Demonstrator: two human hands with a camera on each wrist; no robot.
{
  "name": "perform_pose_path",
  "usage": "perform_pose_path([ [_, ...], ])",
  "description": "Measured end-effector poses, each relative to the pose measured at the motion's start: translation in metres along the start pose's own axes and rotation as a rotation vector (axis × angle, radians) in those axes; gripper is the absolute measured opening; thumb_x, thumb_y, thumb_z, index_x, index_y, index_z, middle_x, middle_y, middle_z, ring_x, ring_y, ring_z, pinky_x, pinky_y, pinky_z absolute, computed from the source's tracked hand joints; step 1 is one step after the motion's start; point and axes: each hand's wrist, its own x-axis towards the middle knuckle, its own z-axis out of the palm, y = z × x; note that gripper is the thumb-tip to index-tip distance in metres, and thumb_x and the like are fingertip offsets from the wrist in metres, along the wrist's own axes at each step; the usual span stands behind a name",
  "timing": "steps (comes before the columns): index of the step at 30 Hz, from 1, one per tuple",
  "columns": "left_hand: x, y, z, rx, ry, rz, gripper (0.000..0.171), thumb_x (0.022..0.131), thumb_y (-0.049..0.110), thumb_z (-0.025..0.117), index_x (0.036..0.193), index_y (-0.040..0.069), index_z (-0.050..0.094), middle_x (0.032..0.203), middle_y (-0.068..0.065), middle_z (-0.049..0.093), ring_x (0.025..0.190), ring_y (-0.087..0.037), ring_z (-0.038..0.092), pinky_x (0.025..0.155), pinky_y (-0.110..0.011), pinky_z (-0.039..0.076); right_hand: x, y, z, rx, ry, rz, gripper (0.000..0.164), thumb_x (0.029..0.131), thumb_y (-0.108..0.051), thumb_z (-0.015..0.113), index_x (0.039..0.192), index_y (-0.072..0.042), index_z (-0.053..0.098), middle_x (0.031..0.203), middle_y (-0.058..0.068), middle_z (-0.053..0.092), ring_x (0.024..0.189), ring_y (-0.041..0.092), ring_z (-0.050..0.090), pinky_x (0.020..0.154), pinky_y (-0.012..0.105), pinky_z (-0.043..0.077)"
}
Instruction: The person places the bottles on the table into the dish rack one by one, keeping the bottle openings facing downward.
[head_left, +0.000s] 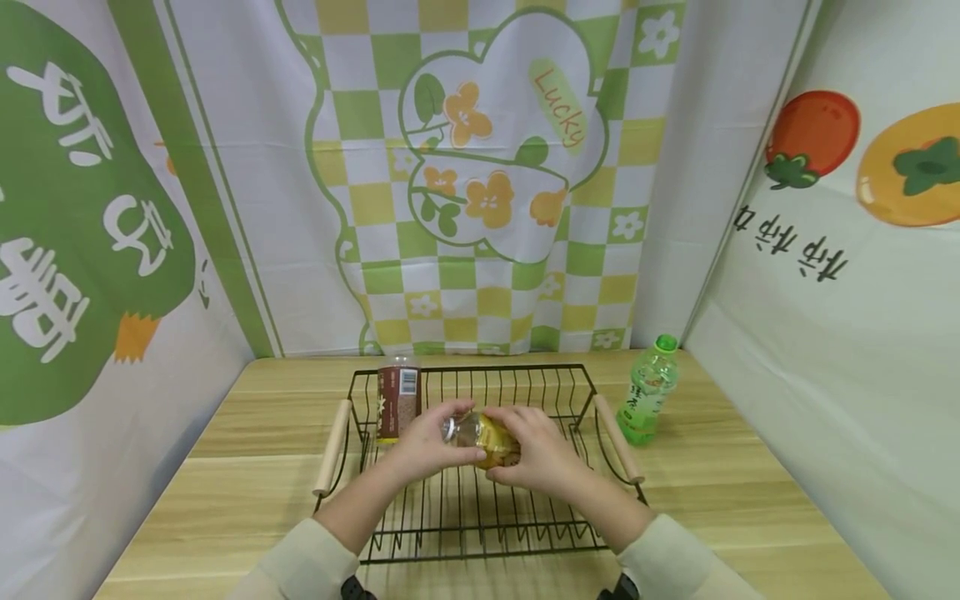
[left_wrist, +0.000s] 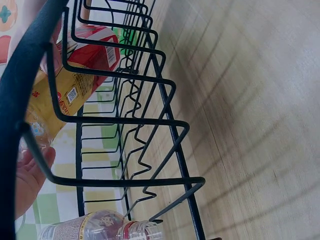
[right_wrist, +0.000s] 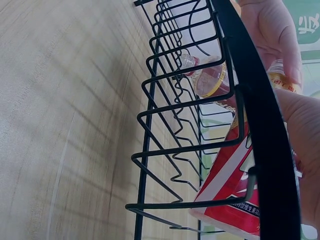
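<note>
A bottle with a gold and red label (head_left: 495, 440) lies tilted on its side above the wire rack (head_left: 480, 528), its clear neck and white cap pointing left. My left hand (head_left: 429, 443) grips it at the neck end, with thumb below and fingers above. My right hand (head_left: 546, 454) wraps round its base end. The right wrist view shows the label's red part (right_wrist: 227, 187) with a white stripe, behind the rack's wires. In the rack's left back corner a brown-labelled bottle (head_left: 398, 402) stands upside down; its cap end (left_wrist: 142, 231) points at the table in the left wrist view.
A green drink bottle (head_left: 648, 396) stands upright just right of the rack. Wooden handles (head_left: 332, 447) rise at the rack's left and right sides. The wooden table (head_left: 750, 500) extends around it, with printed cloth (head_left: 487, 317) behind and on both sides.
</note>
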Motion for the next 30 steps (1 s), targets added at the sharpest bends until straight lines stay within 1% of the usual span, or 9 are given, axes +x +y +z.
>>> perform_pose_path([
  [4, -0.001, -0.002, 0.001, 0.015, -0.018, -0.006, 0.079, 0.074, 0.031, 0.085, 0.142, 0.014, 0.048, 0.142, -0.012, 0.054, 0.123, -0.036, 0.055, 0.101, -0.055, 0.048, 0.000, -0.001, 0.000, -0.003, -0.010, -0.005, 0.078, 0.072, -0.031, 0.085, 0.141, -0.020, 0.051, 0.127, 0.006, 0.060, 0.114, 0.025, 0.051, 0.095, 0.050, 0.044],
  [8, -0.001, -0.002, 0.001, 0.022, -0.026, -0.013, 0.073, 0.075, 0.031, 0.084, 0.139, 0.016, 0.051, 0.136, -0.011, 0.058, 0.118, -0.033, 0.059, 0.096, -0.050, 0.052, 0.000, -0.001, 0.000, -0.003, -0.012, -0.007, 0.078, 0.072, -0.030, 0.085, 0.141, -0.021, 0.051, 0.127, 0.006, 0.059, 0.114, 0.025, 0.051, 0.097, 0.050, 0.042],
  [13, -0.001, -0.002, 0.001, -0.017, -0.011, -0.005, 0.067, 0.077, 0.028, 0.083, 0.135, 0.014, 0.054, 0.132, -0.012, 0.060, 0.116, -0.034, 0.060, 0.093, -0.047, 0.054, 0.000, 0.000, 0.000, 0.009, 0.002, -0.008, 0.078, 0.072, -0.030, 0.086, 0.141, -0.020, 0.051, 0.131, 0.007, 0.058, 0.119, 0.027, 0.051, 0.101, 0.053, 0.041],
  [18, 0.000, -0.004, 0.001, -0.046, 0.041, -0.021, 0.069, 0.077, 0.025, 0.083, 0.137, 0.009, 0.053, 0.131, -0.015, 0.060, 0.112, -0.033, 0.062, 0.088, -0.042, 0.057, 0.003, 0.000, -0.003, 0.029, 0.039, 0.039, 0.082, 0.072, -0.032, 0.087, 0.143, -0.021, 0.049, 0.137, 0.008, 0.055, 0.127, 0.033, 0.047, 0.102, 0.056, 0.042],
  [21, 0.001, -0.004, 0.000, -0.040, 0.081, -0.040, 0.070, 0.076, 0.026, 0.084, 0.137, 0.010, 0.054, 0.131, -0.014, 0.061, 0.109, -0.031, 0.063, 0.086, -0.042, 0.058, 0.003, 0.002, -0.007, 0.062, 0.070, 0.090, 0.084, 0.072, -0.032, 0.087, 0.145, -0.022, 0.047, 0.142, 0.009, 0.051, 0.131, 0.034, 0.045, 0.102, 0.057, 0.044],
  [22, 0.001, -0.004, 0.000, -0.044, 0.092, -0.043, 0.070, 0.076, 0.027, 0.084, 0.137, 0.011, 0.054, 0.131, -0.013, 0.061, 0.109, -0.031, 0.063, 0.087, -0.043, 0.058, 0.003, 0.002, -0.009, 0.082, 0.084, 0.100, 0.084, 0.073, -0.031, 0.087, 0.145, -0.021, 0.046, 0.143, 0.010, 0.050, 0.132, 0.035, 0.044, 0.102, 0.058, 0.043],
  [26, 0.000, -0.004, -0.003, -0.043, 0.157, -0.055, 0.069, 0.076, 0.030, 0.084, 0.137, 0.015, 0.055, 0.137, -0.010, 0.059, 0.119, -0.032, 0.059, 0.099, -0.054, 0.049, 0.002, 0.004, -0.016, 0.185, 0.144, 0.163, 0.084, 0.076, -0.029, 0.085, 0.147, -0.021, 0.043, 0.148, 0.009, 0.045, 0.136, 0.035, 0.039, 0.104, 0.061, 0.041],
  [28, -0.001, -0.004, -0.005, -0.052, 0.192, -0.061, 0.069, 0.076, 0.030, 0.083, 0.138, 0.016, 0.055, 0.138, -0.009, 0.058, 0.121, -0.033, 0.057, 0.100, -0.054, 0.048, 0.000, 0.005, -0.019, 0.232, 0.179, 0.195, 0.083, 0.078, -0.030, 0.083, 0.148, -0.020, 0.040, 0.150, 0.009, 0.043, 0.138, 0.035, 0.036, 0.106, 0.063, 0.037],
  [30, -0.001, -0.004, -0.006, -0.077, 0.226, -0.073, 0.069, 0.076, 0.030, 0.083, 0.138, 0.016, 0.054, 0.138, -0.010, 0.057, 0.119, -0.033, 0.058, 0.097, -0.050, 0.052, -0.001, 0.007, -0.020, 0.284, 0.211, 0.240, 0.083, 0.080, -0.030, 0.082, 0.149, -0.018, 0.038, 0.152, 0.011, 0.039, 0.139, 0.037, 0.035, 0.107, 0.064, 0.036],
])
